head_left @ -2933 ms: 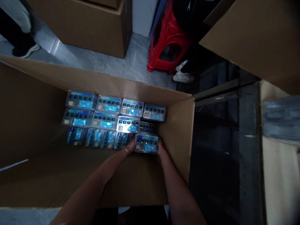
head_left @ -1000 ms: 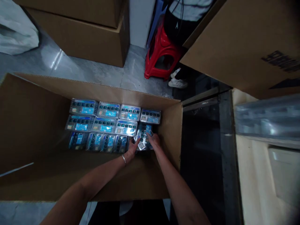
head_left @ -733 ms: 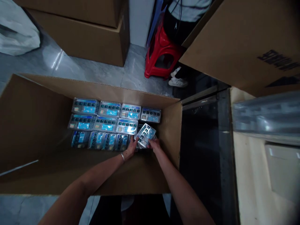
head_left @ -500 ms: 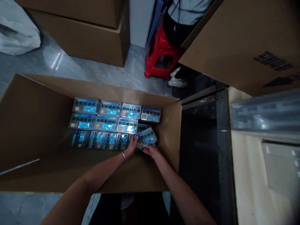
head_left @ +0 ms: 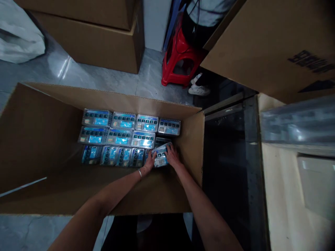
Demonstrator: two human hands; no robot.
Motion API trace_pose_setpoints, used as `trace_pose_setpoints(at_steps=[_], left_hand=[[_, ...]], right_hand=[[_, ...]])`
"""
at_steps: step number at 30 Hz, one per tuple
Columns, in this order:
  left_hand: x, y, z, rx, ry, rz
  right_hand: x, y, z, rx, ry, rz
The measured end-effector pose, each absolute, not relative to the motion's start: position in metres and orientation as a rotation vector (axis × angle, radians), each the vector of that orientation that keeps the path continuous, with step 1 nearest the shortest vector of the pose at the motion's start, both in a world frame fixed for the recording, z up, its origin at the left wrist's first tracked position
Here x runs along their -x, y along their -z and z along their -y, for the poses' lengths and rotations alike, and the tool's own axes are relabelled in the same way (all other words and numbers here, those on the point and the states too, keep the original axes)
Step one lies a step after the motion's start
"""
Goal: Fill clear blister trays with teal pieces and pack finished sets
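Note:
Between my two hands is a clear plastic pack [head_left: 160, 157] with dark squares and a blue part inside, tilted at the right end of the front row. My left hand [head_left: 149, 162] grips its left edge, and my right hand [head_left: 172, 157] has its fingers on the right edge. Similar clear packs [head_left: 121, 136] stand in rows in the large open cardboard box [head_left: 110, 92]. The front row holds packs turned the other way [head_left: 123, 157]. Behind the held pack, a darker pack [head_left: 161, 142] sits lower and is partly covered.
A black surface with a metal frame [head_left: 252, 167] runs along the box's right side. Beyond it lie plastic-wrapped goods [head_left: 298, 120] on a pale board, under another carton [head_left: 261, 45]. A person sits on a red stool [head_left: 180, 59]; stacked cartons [head_left: 89, 38] stand behind.
My right hand has moved up from the pack's lower edge to its right side. The pack has turned steeper and shifted slightly down, with my left hand still at its left edge.

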State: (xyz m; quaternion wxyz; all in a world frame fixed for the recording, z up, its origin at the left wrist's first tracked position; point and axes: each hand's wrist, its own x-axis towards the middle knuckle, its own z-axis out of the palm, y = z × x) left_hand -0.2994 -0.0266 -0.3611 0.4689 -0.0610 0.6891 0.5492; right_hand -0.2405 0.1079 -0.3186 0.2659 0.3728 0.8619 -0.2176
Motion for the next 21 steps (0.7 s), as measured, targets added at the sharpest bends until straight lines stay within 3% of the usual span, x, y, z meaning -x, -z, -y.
trace_pose_setpoints(at_steps=[13, 21], left_hand=[[0.291, 0.363, 0.029, 0.183, -1.299, -1.694], [0.295, 0.372, 0.029, 0.190, -1.288, -1.646]], right_hand=[[0.231, 0.333, -0.121, -1.126, 0.633, -2.305], [0.229, 0.308, -0.105, -1.205, 0.604, -2.195]])
